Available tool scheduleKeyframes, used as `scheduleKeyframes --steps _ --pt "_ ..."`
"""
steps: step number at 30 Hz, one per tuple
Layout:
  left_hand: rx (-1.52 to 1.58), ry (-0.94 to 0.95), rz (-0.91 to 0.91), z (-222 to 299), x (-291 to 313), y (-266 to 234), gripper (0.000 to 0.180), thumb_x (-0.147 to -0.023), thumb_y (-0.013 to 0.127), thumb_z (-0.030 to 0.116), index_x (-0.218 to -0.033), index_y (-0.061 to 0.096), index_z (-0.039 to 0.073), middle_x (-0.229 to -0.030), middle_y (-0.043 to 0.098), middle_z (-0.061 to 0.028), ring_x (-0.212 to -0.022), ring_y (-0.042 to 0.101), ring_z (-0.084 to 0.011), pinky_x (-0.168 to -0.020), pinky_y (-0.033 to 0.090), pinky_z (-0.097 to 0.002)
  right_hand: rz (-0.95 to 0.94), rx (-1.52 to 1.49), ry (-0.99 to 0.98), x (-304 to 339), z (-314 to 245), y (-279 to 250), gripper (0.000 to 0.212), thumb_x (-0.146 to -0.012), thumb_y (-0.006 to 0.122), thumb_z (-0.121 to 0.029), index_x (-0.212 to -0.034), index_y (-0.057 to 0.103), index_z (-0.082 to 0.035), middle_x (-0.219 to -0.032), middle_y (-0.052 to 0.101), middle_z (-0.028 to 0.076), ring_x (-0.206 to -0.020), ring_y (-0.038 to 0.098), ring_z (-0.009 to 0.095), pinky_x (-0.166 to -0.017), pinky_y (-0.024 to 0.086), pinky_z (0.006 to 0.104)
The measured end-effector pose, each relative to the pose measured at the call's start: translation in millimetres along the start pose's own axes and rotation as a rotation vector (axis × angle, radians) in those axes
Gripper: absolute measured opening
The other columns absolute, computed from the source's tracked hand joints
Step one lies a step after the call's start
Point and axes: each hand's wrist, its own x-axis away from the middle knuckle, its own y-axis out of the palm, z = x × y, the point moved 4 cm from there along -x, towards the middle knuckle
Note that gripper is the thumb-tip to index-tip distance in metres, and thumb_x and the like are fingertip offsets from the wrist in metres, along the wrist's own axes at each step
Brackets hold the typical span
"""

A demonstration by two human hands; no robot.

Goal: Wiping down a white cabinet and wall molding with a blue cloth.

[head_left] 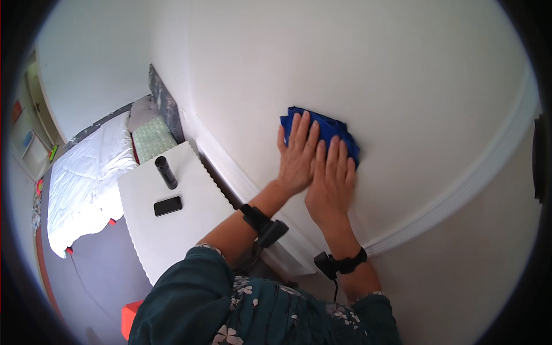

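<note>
A crumpled dark-blue cloth (325, 127) lies against the white wall (276, 57), in front of me. My left hand (298, 152) rests flat on its left part, with the fingers stretched upward. Close beside it, my right hand (332, 184) presses on the lower right part, its fingers also straight and lying flat. The two hands touch near the thumbs. Both palms hide much of the cloth's lower side. Each forearm wears a black strap with a small black box.
To the left stands a white table (190, 230) with a scalloped edge, bearing a black bottle (165, 172) and a black phone (168, 206). Behind it is a bed (86, 178) with white bedding. White moulding (448, 201) runs along the wall. An orange object (130, 319) sits low left.
</note>
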Motion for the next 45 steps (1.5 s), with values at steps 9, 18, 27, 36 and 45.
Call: scheduleKeyframes --steps 9,18,27,36,45 --pt "0.165 0.011 0.076 14.6 33.4 11.8 0.057 -0.094 0.049 0.031 -0.141 0.044 -0.002 -0.153 0.029 -0.027 -0.144 0.024 -0.043 -0.116 0.009 -0.0569 0.008 0.011 0.016 41.6 5.3 7.6 0.051 -0.09 0.047 -0.013 -0.139 0.046 0.002 -0.145 0.04 0.024 -0.135 0.038 0.038 -0.109 0.027 0.0503" --pt "0.194 0.047 0.191 -114.9 -21.7 -9.4 0.05 -0.092 0.054 0.027 -0.134 0.052 0.0 -0.149 0.04 -0.0219 -0.141 0.034 -0.0383 -0.116 0.014 -0.0551 -0.036 0.078 -0.068 -72.8 -68.4 48.3 0.053 -0.091 0.046 -0.014 -0.139 0.042 0.008 -0.145 0.039 0.027 -0.139 0.033 0.042 -0.113 0.021 0.0539" --pt "0.138 -0.094 0.264 -262.0 -33.7 -16.8 0.05 -0.096 0.046 0.021 -0.139 0.044 -0.007 -0.154 0.029 -0.0252 -0.144 0.024 -0.0412 -0.117 0.015 -0.0516 -0.015 0.047 -0.267 -178.2 -151.8 124.6 0.054 -0.091 0.044 -0.016 -0.14 0.042 0.007 -0.151 0.037 0.02 -0.145 0.027 0.028 -0.119 0.011 0.0423" --pt "0.186 -0.318 0.261 -221.1 9.3 1.3 0.055 -0.103 0.035 0.03 -0.145 0.034 -0.005 -0.157 0.016 -0.0279 -0.145 0.014 -0.0454 -0.115 0.013 -0.0556 -0.126 0.058 -0.329 -140.9 -135.8 110.0 0.056 -0.091 0.042 -0.016 -0.143 0.04 0.005 -0.152 0.035 0.017 -0.145 0.025 0.026 -0.121 0.012 0.0399" --pt "0.176 -0.411 0.202 -45.2 80.3 30.4 0.059 -0.097 0.05 0.024 -0.146 0.031 -0.003 -0.155 0.018 -0.0311 -0.144 0.016 -0.049 -0.114 0.011 -0.0606 -0.267 -0.062 -0.207 -0.6 -43.0 37.5 0.054 -0.089 0.045 -0.013 -0.14 0.043 0.005 -0.147 0.042 0.018 -0.139 0.034 0.029 -0.117 0.021 0.0428"
